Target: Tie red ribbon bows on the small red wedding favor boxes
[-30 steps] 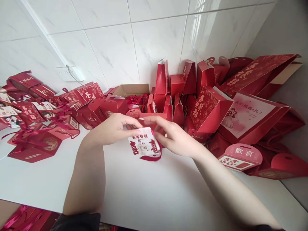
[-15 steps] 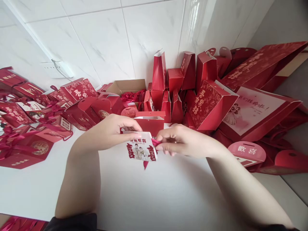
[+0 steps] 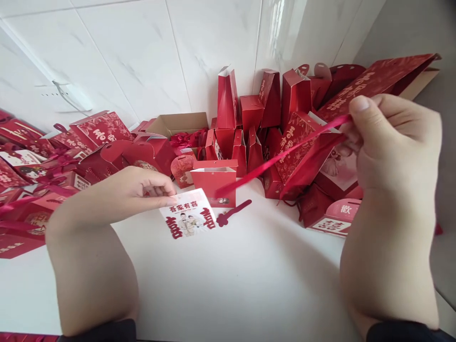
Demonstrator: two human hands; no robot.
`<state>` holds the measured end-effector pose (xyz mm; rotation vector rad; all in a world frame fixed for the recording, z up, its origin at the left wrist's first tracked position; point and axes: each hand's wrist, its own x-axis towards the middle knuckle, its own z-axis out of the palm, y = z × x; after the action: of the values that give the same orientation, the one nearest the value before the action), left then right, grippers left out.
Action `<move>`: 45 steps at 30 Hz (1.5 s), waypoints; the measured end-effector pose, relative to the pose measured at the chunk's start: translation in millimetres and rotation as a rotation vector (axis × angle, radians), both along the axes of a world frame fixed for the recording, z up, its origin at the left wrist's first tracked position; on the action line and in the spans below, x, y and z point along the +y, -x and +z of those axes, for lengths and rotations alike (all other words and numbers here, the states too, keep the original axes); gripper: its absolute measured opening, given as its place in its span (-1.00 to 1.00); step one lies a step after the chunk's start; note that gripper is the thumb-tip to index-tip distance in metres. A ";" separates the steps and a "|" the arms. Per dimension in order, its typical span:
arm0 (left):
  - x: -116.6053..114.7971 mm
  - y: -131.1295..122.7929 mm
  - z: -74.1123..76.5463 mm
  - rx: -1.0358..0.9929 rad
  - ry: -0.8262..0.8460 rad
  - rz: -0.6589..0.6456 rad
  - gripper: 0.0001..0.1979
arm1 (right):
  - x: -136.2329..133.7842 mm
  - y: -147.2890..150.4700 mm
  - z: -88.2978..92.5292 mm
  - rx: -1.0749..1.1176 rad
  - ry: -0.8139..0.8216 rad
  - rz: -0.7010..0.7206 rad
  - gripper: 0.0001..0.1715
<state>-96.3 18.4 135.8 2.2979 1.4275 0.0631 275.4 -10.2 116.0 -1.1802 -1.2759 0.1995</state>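
Note:
My left hand (image 3: pixel 149 190) pinches a white card (image 3: pixel 190 214) by its upper left corner. The card is printed with red characters and a drawn couple. Raised at the right, my right hand (image 3: pixel 384 128) grips a red ribbon (image 3: pixel 274 164) between thumb and fingers. The ribbon stretches down to the left, its low end close to the card; whether it still touches the card I cannot tell. A second length of ribbon hangs below that hand. Past the card, a dark red flower-ended strip (image 3: pixel 233 213) lies on the table in front of an open red gift box (image 3: pixel 217 180).
Several red gift boxes (image 3: pixel 228 99) stand stacked by the tiled wall. A cardboard carton (image 3: pixel 181 123) holds red ribbon. More boxes with bows crowd the left, and large red bags (image 3: pixel 377 85) lean at the right. All rest on a white table (image 3: pixel 228 285).
My right hand has pulled away up and to the right, drawing the ribbon out long. My left hand has shifted slightly left with the card, uncovering the flower-ended strip.

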 end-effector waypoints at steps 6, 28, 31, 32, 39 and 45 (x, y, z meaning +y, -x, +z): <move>2.5 8.1 -1.5 0.090 0.019 0.064 -0.67 | -1.5 -9.1 1.5 -0.330 0.293 -0.227 -0.68; 14.1 -61.6 -31.9 -0.547 -0.452 0.078 -0.69 | 1.7 46.7 -23.5 -0.524 0.329 0.545 -0.82; 33.4 -55.2 -46.4 -0.493 -0.279 0.138 -0.57 | 6.2 47.9 -29.5 -0.566 0.384 0.606 -0.77; 37.7 -53.7 -50.2 -0.486 -0.226 0.146 -0.54 | 8.1 51.5 -33.7 -0.592 0.405 0.641 -0.68; 33.5 -53.1 -47.4 -0.389 -0.131 0.092 -0.60 | 13.9 72.5 -53.9 -0.842 0.467 0.650 -0.42; 22.5 -54.3 -34.1 -0.253 -0.151 -0.050 -0.60 | 3.6 69.0 -44.7 -1.010 0.524 0.744 -0.58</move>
<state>-42.0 40.9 101.7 2.3444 1.2736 0.4436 206.4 -6.7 71.3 -1.2139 -2.6637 0.5455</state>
